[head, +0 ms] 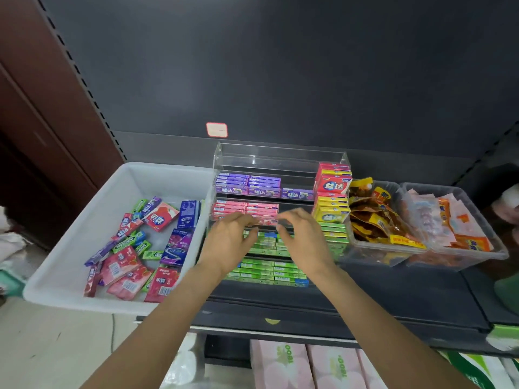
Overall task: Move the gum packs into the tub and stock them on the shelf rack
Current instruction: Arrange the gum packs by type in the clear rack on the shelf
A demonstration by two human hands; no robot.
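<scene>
A clear tiered shelf rack (280, 158) stands on the dark shelf with rows of purple gum packs (247, 183), pink gum packs (244, 207) and green gum packs (266, 269). My left hand (229, 240) and my right hand (302, 237) both reach to the pink tier and pinch a pink gum pack (266, 221) between their fingertips, one hand at each end. A white tub (70, 248) to the left of the rack holds several loose gum packs (134, 248) in pink, purple, green and blue.
Red, yellow and green boxes (332, 197) are stacked at the rack's right side. Two clear bins of snack packets (393, 220) and orange sachets (460, 223) stand further right. Tissue packs (306, 366) lie on the shelf below. A brown cabinet (42, 108) stands at far left.
</scene>
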